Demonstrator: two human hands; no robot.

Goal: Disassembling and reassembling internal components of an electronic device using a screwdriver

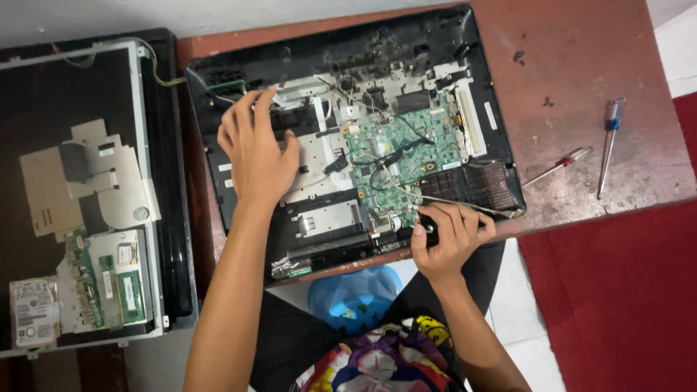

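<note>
Here both hands rest on opened computer.

The scene is lit evenly and softly from overhead; only faint shadows are cast on the table. Focus is held throughout, and slight softness is seen at the edges.

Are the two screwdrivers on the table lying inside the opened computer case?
No, both screwdrivers lie on the bare brown table, to the right of the opened case and apart from it.
</note>
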